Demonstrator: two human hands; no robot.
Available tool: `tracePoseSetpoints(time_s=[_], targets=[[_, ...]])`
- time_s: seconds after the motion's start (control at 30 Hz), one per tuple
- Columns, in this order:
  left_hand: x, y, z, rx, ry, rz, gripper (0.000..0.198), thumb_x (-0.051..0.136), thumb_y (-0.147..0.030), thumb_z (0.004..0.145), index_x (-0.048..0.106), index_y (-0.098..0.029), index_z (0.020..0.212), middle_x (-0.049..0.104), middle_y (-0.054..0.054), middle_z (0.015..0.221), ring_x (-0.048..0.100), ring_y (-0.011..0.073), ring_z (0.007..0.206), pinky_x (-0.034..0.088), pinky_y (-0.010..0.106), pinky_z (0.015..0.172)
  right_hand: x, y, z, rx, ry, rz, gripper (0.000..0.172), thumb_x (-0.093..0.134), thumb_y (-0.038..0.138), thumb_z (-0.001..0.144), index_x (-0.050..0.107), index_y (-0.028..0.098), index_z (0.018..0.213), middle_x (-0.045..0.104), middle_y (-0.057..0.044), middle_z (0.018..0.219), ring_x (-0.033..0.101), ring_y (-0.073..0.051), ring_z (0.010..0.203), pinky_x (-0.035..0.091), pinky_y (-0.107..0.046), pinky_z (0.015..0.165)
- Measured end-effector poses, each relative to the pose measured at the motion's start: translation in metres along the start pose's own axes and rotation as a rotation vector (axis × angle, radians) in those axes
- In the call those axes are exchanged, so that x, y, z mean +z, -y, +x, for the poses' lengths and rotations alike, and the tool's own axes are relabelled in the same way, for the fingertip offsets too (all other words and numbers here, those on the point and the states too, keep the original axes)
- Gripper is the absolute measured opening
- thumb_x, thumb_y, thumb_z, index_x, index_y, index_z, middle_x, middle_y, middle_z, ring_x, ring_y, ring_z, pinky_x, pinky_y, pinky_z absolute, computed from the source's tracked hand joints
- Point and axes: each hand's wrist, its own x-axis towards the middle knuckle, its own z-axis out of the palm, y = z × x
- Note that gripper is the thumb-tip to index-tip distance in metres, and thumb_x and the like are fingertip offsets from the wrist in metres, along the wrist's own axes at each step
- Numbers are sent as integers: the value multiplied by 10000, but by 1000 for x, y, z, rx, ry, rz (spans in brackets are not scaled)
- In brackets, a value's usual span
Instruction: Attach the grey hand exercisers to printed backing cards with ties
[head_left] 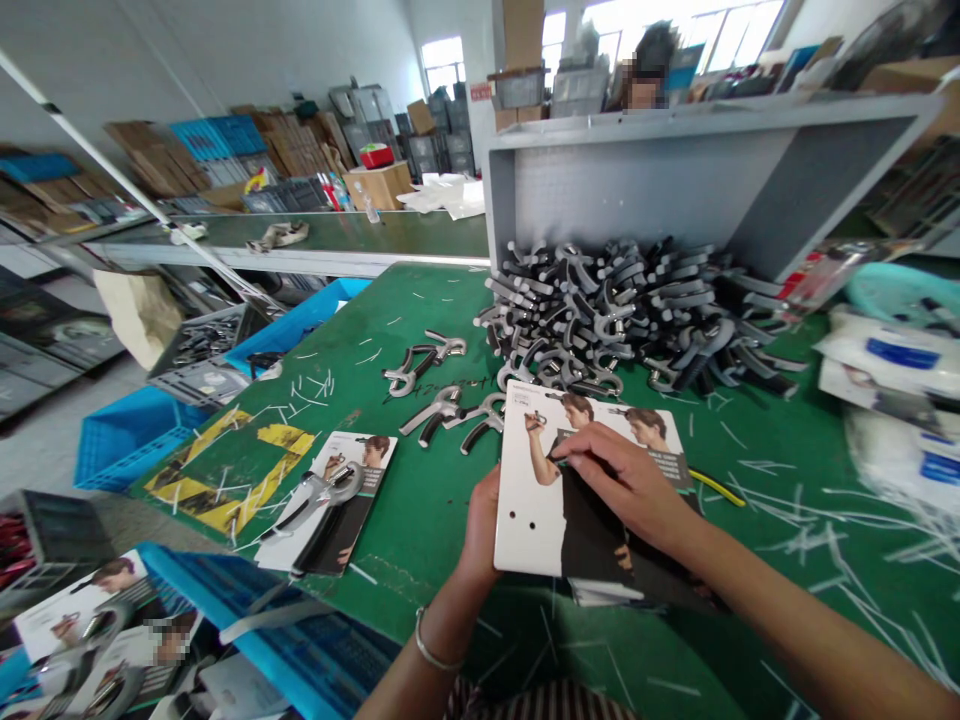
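My left hand (484,530) grips the left edge of a printed backing card (529,550), its fingers behind the card. The card is white and black with a picture of a person and two small holes at lower left. My right hand (626,480) lies over the card's front, fingertips pinched together at its middle; whether something small is between them is hidden. Another printed card (660,425) shows just behind, and more cards lie under these. To the left, a hand grip strengthener (322,495) rests on a card (379,455). Loose hand grips (442,405) lie beyond my left hand.
A tipped grey crate (675,180) spills a heap of hand grips (600,300) onto the green table (420,500). White strips (817,540) and a yellow-handled tool (716,487) lie at right. Blue crates (262,620) stand at left. A person (649,70) is behind the crate.
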Motion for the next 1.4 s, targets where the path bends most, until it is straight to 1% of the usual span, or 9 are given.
tracePoseSetpoints(time_s=[0.23,0.37,0.5,0.83,0.97,1.07,1.17,1.23,1.4], targets=[[-7,-13,12,121,109,129,191,744,-197,629,584,-154,535,524,-19,514,461,133,582,399,238,557,-3,-3,-6,-84,7,-29,294,401,66,955,641,214,1038,597,-71,1012,575,-197,990,462,-367,886],[-7,-13,15,161,121,150,82,743,-185,653,681,-146,688,642,7,653,517,144,625,441,245,608,-2,-1,-7,-122,-25,-92,225,486,109,953,630,218,1087,577,-96,1133,559,-213,1104,451,-413,987],[-3,-11,19,156,17,67,305,717,-245,720,671,-174,1013,716,43,958,622,180,802,498,265,742,-1,0,-6,-134,-37,-146,172,565,155,940,617,210,1094,573,-111,1184,555,-226,1143,460,-436,1014],[-8,-28,-3,-49,15,-81,549,683,-528,777,653,-175,1196,737,95,1071,705,249,846,535,278,634,15,3,-13,-82,83,-414,197,427,171,1004,561,163,1148,577,-131,1208,548,-236,1089,504,-380,920],[-2,-42,-4,-224,23,-2,768,849,-410,605,579,-179,1285,759,79,975,714,236,676,520,261,542,9,10,-6,-48,-26,-223,125,419,180,1012,544,169,1015,594,-111,1096,572,-203,1016,501,-343,897],[2,-46,-4,-264,33,2,788,861,-375,576,588,-149,1279,766,95,951,715,240,660,524,262,542,-11,6,-23,0,-256,-46,106,429,201,1016,529,211,983,603,-63,1059,582,-175,1022,481,-330,930],[3,-44,-4,-289,15,2,829,858,-377,579,566,-141,1318,772,98,935,717,253,652,526,268,522,-48,-24,-73,274,-391,-194,177,397,251,1033,523,230,1156,589,-77,1198,617,-163,962,511,-330,876],[3,-44,-3,-298,7,24,853,862,-373,576,552,-159,1341,775,85,916,706,245,605,509,263,480,-80,-58,-114,539,-303,-496,257,379,257,1037,497,225,1263,585,-84,1213,635,-158,926,530,-326,845],[26,-51,-1,-297,77,106,672,858,-328,614,640,-235,1243,774,28,852,687,230,564,519,288,477,-163,-123,-188,847,-224,-754,203,537,217,975,609,120,1139,613,-130,1169,620,-243,1055,512,-453,927]])
